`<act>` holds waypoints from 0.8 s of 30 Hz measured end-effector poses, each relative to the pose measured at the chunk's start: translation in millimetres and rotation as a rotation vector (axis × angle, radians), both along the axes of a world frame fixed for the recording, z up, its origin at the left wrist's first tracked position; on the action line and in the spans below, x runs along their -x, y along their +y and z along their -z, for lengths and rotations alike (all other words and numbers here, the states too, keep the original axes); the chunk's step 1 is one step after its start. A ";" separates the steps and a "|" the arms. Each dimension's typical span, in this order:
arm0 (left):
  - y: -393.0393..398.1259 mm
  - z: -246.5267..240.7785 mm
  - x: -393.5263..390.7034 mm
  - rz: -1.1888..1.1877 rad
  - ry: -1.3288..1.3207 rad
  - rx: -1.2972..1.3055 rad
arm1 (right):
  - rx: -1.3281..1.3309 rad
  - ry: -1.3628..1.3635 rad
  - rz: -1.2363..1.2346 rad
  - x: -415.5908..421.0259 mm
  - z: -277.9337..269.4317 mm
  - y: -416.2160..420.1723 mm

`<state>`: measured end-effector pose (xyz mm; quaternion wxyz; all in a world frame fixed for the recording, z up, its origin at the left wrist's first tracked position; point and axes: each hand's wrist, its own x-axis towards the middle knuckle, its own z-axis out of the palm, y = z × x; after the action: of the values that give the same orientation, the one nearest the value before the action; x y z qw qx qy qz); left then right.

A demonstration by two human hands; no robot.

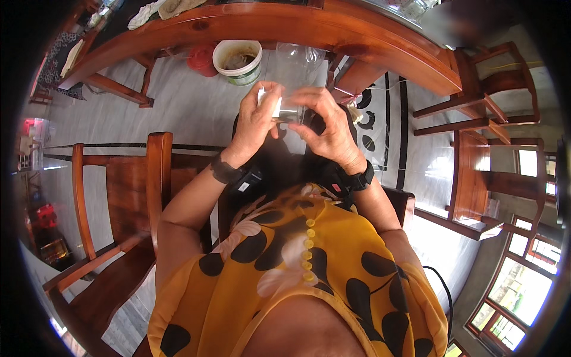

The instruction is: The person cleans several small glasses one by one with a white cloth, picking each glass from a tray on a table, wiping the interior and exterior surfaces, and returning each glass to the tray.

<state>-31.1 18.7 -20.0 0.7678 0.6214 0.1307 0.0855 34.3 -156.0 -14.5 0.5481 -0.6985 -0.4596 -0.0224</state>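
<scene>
Between my two hands, above my lap, is a small clear plastic container [292,114], seen partly through glare. My left hand [253,122] grips its left side, and a white piece [276,107], perhaps paper or a label, shows by the thumb. Curved around the right side is my right hand [332,129], fingertips above and thumb below. Fingers hide much of the container's outline. Just beyond the hands, a large clear plastic bottle or bag [299,62] stands below the table edge.
A wooden table [276,24] spans the far side. Beneath its edge are a white plastic bucket [243,73] with brownish residue inside and a red container [203,61]. Wooden chairs stand at left [127,196] and right [473,178]. Cloths [174,8] lie on the table.
</scene>
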 end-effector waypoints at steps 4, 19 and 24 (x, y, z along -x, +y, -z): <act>9.9 19.5 -4.8 0.107 0.079 0.167 | 0.050 -0.139 0.002 -3.9 6.4 0.4; 4.2 12.1 3.8 0.014 -0.030 -0.178 | 0.104 -0.237 0.033 6.4 -9.4 3.0; 15.7 21.3 -4.8 0.212 0.219 0.334 | 0.150 -0.375 0.008 -4.9 7.6 10.2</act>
<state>-26.3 34.4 -41.3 0.8460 0.5013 0.1594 -0.0865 39.1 -145.9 -22.2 0.3993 -0.7227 -0.5513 -0.1200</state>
